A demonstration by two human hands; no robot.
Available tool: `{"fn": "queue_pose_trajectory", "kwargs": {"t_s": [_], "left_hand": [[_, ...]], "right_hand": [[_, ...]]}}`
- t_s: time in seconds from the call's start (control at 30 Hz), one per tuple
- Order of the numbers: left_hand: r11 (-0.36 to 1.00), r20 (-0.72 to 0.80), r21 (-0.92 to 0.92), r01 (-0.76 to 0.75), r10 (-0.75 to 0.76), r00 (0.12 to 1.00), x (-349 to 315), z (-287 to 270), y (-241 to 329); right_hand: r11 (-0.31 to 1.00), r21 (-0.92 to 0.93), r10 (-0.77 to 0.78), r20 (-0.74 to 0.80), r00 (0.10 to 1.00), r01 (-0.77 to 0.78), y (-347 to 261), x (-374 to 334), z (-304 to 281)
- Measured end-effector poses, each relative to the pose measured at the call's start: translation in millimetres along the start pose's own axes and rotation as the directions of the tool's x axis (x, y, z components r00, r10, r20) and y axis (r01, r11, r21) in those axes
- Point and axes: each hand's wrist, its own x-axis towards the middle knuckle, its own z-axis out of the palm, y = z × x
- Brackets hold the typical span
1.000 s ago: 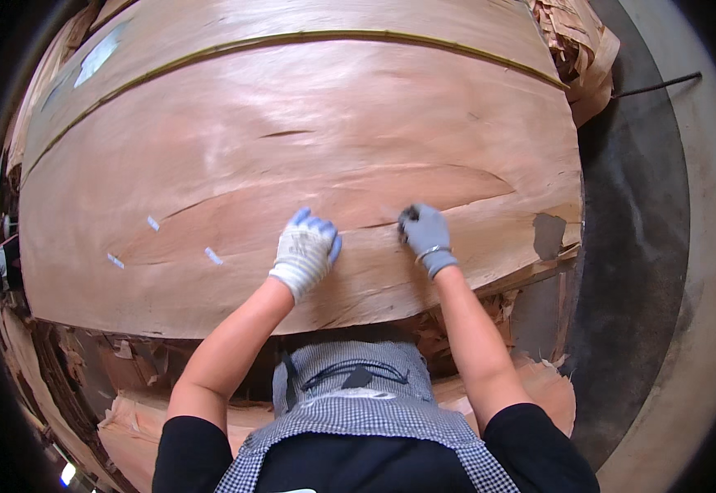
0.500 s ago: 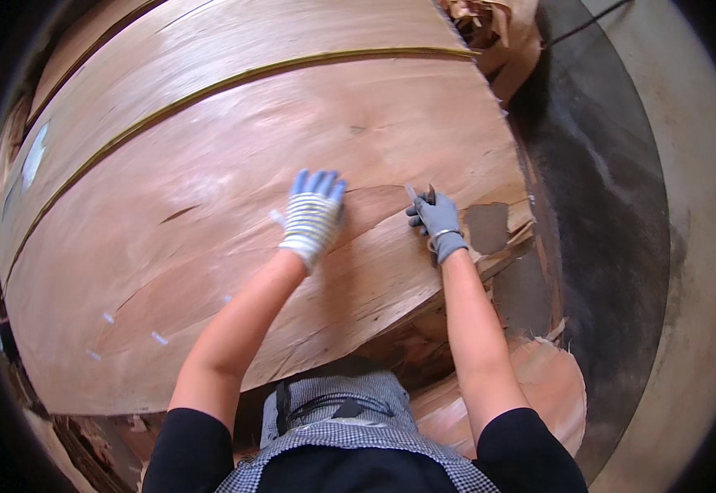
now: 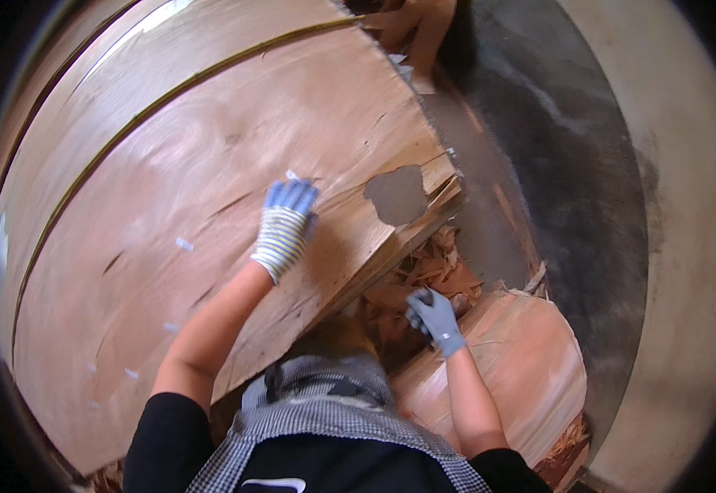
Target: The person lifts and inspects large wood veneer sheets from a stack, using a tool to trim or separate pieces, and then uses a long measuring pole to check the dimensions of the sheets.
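Observation:
A broad sheet of reddish wood veneer (image 3: 169,197) spreads before me, with cracks in its surface and a ragged grey-brown hole (image 3: 397,195) near its right corner. My left hand (image 3: 286,228), in a striped glove with blue fingers, lies open on the sheet. By its fingertips is a small pale piece of tape (image 3: 292,174). My right hand (image 3: 435,319), in a grey glove, is off the sheet, above the gap at its near right edge. Its fingers are curled; whatever they may hold is hidden.
Torn veneer scraps (image 3: 444,275) fill the gap past the sheet's edge. A lower veneer stack (image 3: 531,345) stands at the near right. Several bits of tape (image 3: 184,244) dot the sheet. A narrow yellowish strip (image 3: 161,94) crosses its far part. Dark floor (image 3: 572,164) lies to the right.
My right hand has come off the sheet, toward me, to the gap over the scraps. My left hand stays on the sheet. The view has shifted right, bringing the hole nearer the middle.

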Motion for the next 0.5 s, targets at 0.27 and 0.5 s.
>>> {"fn": "queue_pose_trajectory", "kwargs": {"t_s": [0.27,0.5], "left_hand": [[0.984,0.331,-0.087,-0.153,0.173,0.927,-30.5,95.8,141.6],[0.988,0.173,0.152,0.006,-0.033,0.984,80.9,169.2,194.6]], "right_hand": [[0.918,0.107,0.395,-0.218,0.892,-0.381,159.9,9.6,-185.0],[0.996,-0.090,-0.021,-0.233,0.972,0.000,123.7,54.4,-329.3]]}}
